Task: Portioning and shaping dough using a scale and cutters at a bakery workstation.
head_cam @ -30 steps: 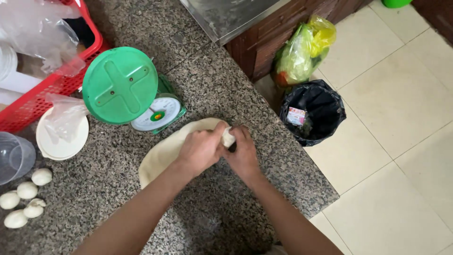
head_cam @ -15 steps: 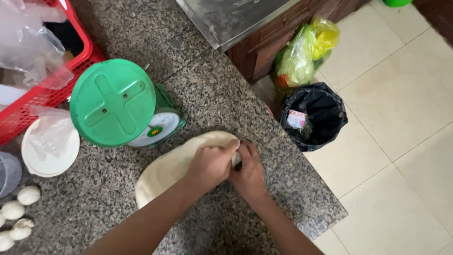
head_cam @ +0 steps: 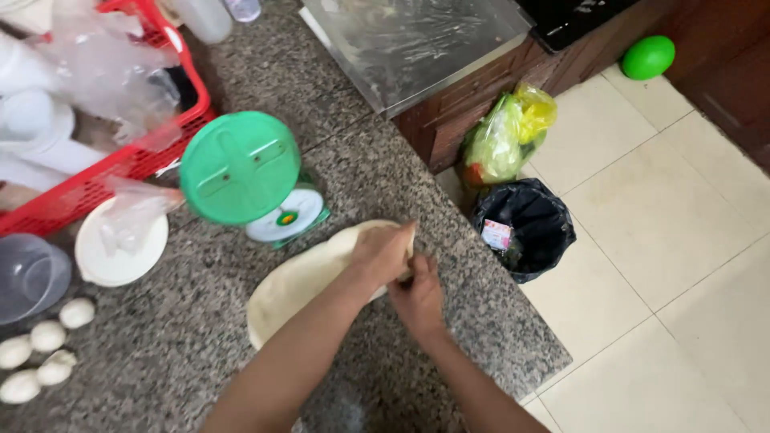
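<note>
Pale dough [head_cam: 301, 281] on granite counter [head_cam: 160, 353], both hands' fingers [head_cam: 401, 269] pinching its end

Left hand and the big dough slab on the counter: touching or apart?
Touching. The head view shows the left hand lying on the far end of the dough slab, fingers curled over its edge, no gap visible.

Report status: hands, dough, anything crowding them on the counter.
Left hand and right hand together at the end of the long pale dough slab; grip unclear. Green-topped kitchen scale just beyond the slab, apart from it. Small dough balls far left.
</note>
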